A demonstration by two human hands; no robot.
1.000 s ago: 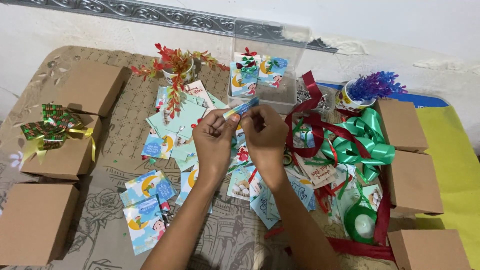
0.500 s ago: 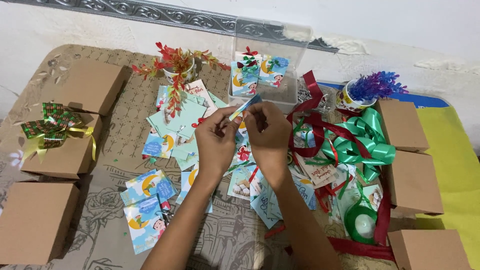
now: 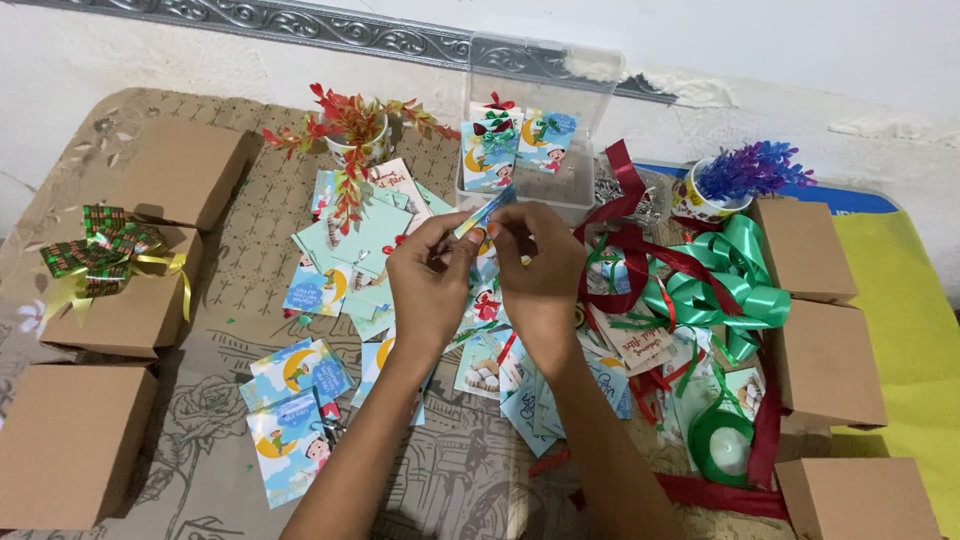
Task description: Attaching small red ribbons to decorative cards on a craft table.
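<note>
My left hand and my right hand meet over the middle of the table and together pinch a small blue and white card, held edge-on and tilted. Its red ribbon bit shows only faintly between my fingers. Under my hands lie several loose printed cards, mostly pale green and blue. Right behind the held card stands a clear plastic box with more cards upright inside.
Brown cardboard boxes line the left and right sides; one at the left carries a green and gold bow. Green ribbon and red ribbon tangle at the right. Two cups hold a red plant and a purple plant.
My hands have stayed in place over the cards, fingers shifting slightly on the small card. Nothing else has moved.
</note>
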